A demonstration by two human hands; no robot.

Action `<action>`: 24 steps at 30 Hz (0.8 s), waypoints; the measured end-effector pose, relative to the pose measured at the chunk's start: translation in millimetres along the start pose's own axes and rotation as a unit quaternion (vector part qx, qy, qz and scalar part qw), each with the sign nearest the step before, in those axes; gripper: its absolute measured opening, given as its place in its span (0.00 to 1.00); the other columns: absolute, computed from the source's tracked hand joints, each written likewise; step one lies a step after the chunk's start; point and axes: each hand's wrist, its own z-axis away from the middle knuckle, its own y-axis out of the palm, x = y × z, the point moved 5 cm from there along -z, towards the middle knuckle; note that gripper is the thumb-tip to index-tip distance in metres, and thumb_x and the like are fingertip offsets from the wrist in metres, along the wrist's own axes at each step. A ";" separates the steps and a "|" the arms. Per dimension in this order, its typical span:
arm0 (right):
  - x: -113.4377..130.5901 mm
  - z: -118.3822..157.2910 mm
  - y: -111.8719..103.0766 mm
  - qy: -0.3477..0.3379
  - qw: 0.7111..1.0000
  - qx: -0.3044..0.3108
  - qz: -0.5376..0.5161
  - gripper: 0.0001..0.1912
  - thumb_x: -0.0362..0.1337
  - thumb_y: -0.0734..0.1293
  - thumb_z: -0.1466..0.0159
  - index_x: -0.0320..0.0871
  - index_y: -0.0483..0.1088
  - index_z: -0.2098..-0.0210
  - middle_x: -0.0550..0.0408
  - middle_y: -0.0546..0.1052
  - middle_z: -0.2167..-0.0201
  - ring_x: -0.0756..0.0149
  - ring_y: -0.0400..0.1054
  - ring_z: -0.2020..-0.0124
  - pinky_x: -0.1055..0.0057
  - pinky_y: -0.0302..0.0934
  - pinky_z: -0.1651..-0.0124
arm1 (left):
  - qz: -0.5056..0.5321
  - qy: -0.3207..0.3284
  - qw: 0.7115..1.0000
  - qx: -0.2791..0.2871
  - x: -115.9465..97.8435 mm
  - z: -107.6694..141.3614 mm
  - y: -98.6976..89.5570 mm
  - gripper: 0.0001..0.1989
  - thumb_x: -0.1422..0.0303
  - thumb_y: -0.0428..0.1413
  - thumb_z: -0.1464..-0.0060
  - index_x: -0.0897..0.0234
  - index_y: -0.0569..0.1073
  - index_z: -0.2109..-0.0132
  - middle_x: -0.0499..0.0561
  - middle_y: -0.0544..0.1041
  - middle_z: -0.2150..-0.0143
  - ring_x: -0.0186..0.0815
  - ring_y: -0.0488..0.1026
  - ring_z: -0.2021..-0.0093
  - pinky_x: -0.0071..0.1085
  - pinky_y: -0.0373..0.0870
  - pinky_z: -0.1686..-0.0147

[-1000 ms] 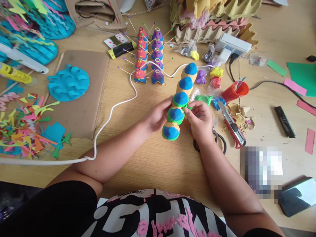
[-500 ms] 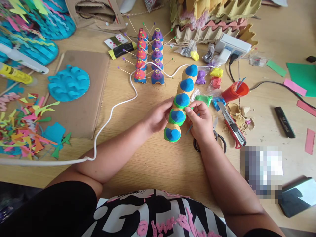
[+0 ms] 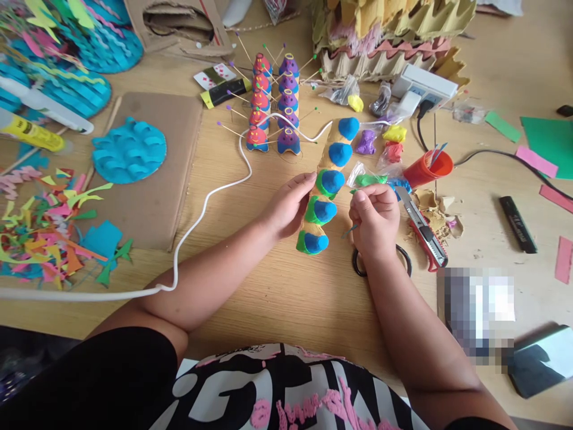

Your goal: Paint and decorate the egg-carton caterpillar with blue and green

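Note:
My left hand is closed on the left side of an egg-carton strip, held tilted above the table. Its bumps have blue clay caps; green clay surrounds the lower three, while the upper two show bare tan card. To the right of the strip and apart from it, my right hand is pinched, with a small bit of green at its fingertips that looks like modelling clay. Beyond that hand lies a bag of green clay. Scissors lie partly hidden beneath the right wrist.
Red and purple egg-carton figures with pin-like sticks stand at the back. A white cable crosses the table and my left forearm. At right are a box cutter, an orange cup and a power strip. Paper scraps lie left.
My right hand has drawn away from the strip to the right, fingers still pinched. The left hand keeps its hold, and the strip has turned slightly, showing more green on its left side.

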 end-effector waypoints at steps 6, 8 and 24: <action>16.4 6.5 1.3 -0.109 0.988 0.007 0.107 0.21 0.60 0.81 0.36 0.51 0.79 0.65 0.58 0.73 0.67 0.66 0.65 0.68 0.63 0.63 0.63 | -0.055 -0.007 0.998 -0.007 5.8 0.7 -2.2 0.16 0.56 0.73 0.40 0.61 0.79 0.64 0.45 0.82 0.68 0.30 0.77 0.69 0.29 0.72 0.64; 20.0 6.9 1.7 -0.126 0.983 0.010 0.131 0.20 0.61 0.80 0.36 0.52 0.81 0.66 0.57 0.71 0.67 0.64 0.66 0.65 0.61 0.65 0.59 | -0.084 0.017 0.996 -0.002 8.5 -0.1 -5.5 0.16 0.56 0.73 0.41 0.62 0.80 0.65 0.45 0.81 0.68 0.29 0.76 0.69 0.28 0.71 0.64; 20.6 6.2 7.8 -0.130 0.968 0.067 0.206 0.11 0.51 0.84 0.37 0.53 0.87 0.67 0.55 0.64 0.65 0.60 0.64 0.58 0.61 0.66 0.56 | -0.201 0.131 0.971 0.024 0.8 5.3 -3.7 0.15 0.58 0.70 0.38 0.62 0.81 0.68 0.45 0.77 0.70 0.31 0.70 0.67 0.28 0.66 0.62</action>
